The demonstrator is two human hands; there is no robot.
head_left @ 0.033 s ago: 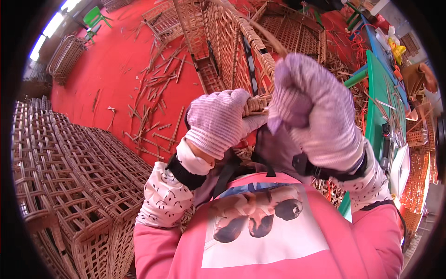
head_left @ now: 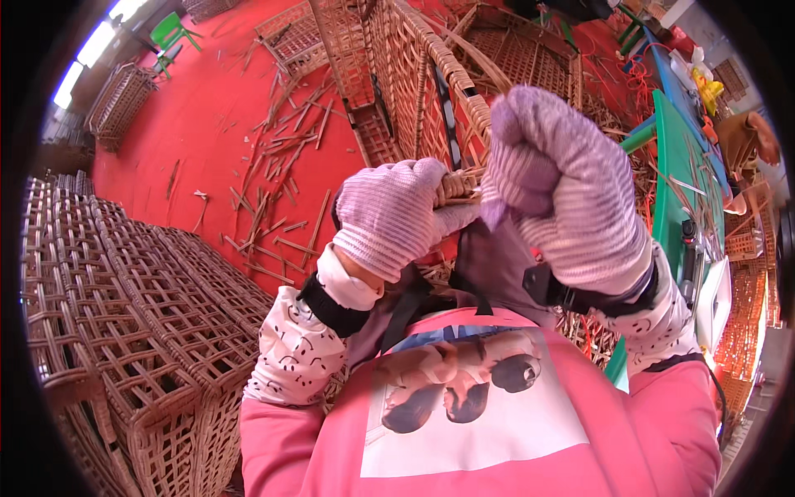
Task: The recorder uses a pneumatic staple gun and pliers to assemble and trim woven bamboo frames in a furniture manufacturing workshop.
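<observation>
Left hand [head_left: 389,217] (knit glove, pale lilac): clenched round the woven rim of the wicker basket frame [head_left: 414,74], fingers wrapped over the rim's end, approx. centre of view.

Right hand [head_left: 563,195] (same glove type): closed into a tight fist just beside the left, touching the rim end. What it grips is hidden inside the fist; prob. a cane strand, cannot confirm.

Basket frame: stands upright on the red floor [head_left: 207,132], close in front of the person's chest, open lattice sides running away toward the floor's far edge.

Handling, est.: light for its bulk, stiff overall, but single canes springy and apt to splinter; the surface is rough, so gloves hold well. Best hold is at the thick braided rim, not the thin lattice bars.

Nearby: cane offcuts [head_left: 273,174] scattered on the floor; finished baskets [head_left: 124,290] stacked at its left edge; green table [head_left: 675,166] at right.
</observation>
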